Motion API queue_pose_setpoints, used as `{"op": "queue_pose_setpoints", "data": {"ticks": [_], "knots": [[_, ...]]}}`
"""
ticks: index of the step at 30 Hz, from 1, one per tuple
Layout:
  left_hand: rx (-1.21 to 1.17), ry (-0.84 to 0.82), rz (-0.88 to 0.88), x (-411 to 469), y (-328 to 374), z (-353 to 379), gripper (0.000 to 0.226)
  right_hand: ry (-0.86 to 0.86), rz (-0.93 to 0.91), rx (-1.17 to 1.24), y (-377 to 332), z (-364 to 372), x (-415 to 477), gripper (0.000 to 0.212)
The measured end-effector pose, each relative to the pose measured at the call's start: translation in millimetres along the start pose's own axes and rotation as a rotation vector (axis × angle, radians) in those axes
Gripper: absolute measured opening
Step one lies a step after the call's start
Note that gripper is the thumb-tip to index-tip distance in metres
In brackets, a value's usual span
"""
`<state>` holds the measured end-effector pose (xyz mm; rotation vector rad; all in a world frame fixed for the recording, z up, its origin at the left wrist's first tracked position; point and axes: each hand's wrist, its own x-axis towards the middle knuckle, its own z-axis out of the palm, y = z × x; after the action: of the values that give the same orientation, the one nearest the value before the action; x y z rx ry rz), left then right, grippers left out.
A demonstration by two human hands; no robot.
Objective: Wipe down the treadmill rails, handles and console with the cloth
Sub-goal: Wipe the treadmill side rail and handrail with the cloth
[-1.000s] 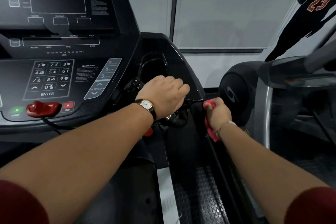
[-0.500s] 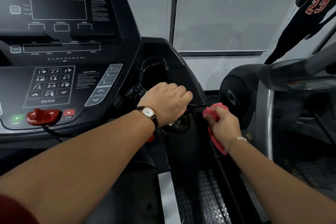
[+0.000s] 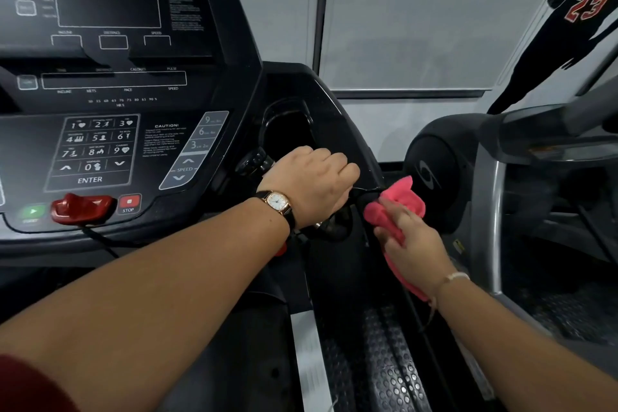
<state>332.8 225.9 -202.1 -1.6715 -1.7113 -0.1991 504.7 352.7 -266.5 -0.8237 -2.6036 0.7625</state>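
The left hand (image 3: 311, 184), wearing a gold-cased watch (image 3: 277, 202), is curling its fingers over the black handle (image 3: 334, 227) at the console's right end and gripping it. Just to its right, the right hand (image 3: 411, 244) is lying with its fingers nearly straight across the pink cloth (image 3: 401, 201), pressing it against the dark right-hand rail (image 3: 378, 264); the thumb is hidden. The cloth is bunching up past the fingertips and trailing out under the wrist. The console (image 3: 214, 43) is showing "SPIRIT" at the top, a "WARNING!" panel, "CAUTION!" lower down, and the labels "INCLINE", "PACE", "SPEED" and "PULSE". The keypad (image 3: 97, 150) is showing digits 0 to 9 above "ENTER", beside "SPEED" arrow keys (image 3: 185, 169). A red safety key (image 3: 82, 209) is sitting between a green start button (image 3: 32, 212) and a red "STOP" button (image 3: 128, 202). At the far right, a black figure on the wall (image 3: 585, 7) is bearing "23".
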Motion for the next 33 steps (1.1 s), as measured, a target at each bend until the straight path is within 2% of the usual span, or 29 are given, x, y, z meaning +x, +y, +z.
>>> {"op": "queue_pose_setpoints", "data": {"ticks": [2, 5, 9, 12, 14, 17, 19, 21, 26, 29, 31, 33], "knots": [[-0.007, 0.004, -0.003, 0, 0, -1, 0.014, -0.041, 0.121, 0.135, 5, -1, 10, 0.051], [-0.011, 0.009, -0.005, 0, 1, -2, 0.014, -0.032, 0.243, 0.152, -4, 4, 23, 0.046], [-0.004, 0.019, -0.007, -1, 1, -1, 0.015, -0.021, 0.130, -0.028, -13, 6, -7, 0.047], [-0.010, 0.027, 0.000, -1, 1, 1, 0.014, -0.010, 0.057, -0.056, 1, 2, -40, 0.047], [-0.004, 0.028, 0.002, -1, 1, 1, 0.014, -0.022, 0.171, 0.022, 8, -2, -39, 0.043], [-0.001, 0.023, -0.001, -1, 1, 0, 0.014, -0.053, 0.486, 0.159, 8, -3, -4, 0.041], [-0.005, 0.018, -0.002, -1, 1, -1, 0.014, -0.037, 0.554, 0.138, 2, 1, 19, 0.043], [-0.002, 0.016, -0.002, -1, 0, 0, 0.014, -0.007, 0.452, 0.082, -6, 5, 26, 0.040], [-0.001, 0.035, 0.007, -2, 1, 2, 0.015, -0.083, 0.027, -0.039, -4, 2, -16, 0.046], [0.008, 0.040, 0.008, -1, 0, 3, 0.014, -0.094, 0.059, -0.017, -1, -5, -10, 0.044], [0.009, 0.036, 0.005, -2, 1, 3, 0.015, -0.102, 0.175, -0.048, -13, 2, 6, 0.044], [0.009, 0.035, -0.002, -2, 1, 3, 0.016, -0.052, 0.294, -0.190, -30, 15, 20, 0.046]]}}
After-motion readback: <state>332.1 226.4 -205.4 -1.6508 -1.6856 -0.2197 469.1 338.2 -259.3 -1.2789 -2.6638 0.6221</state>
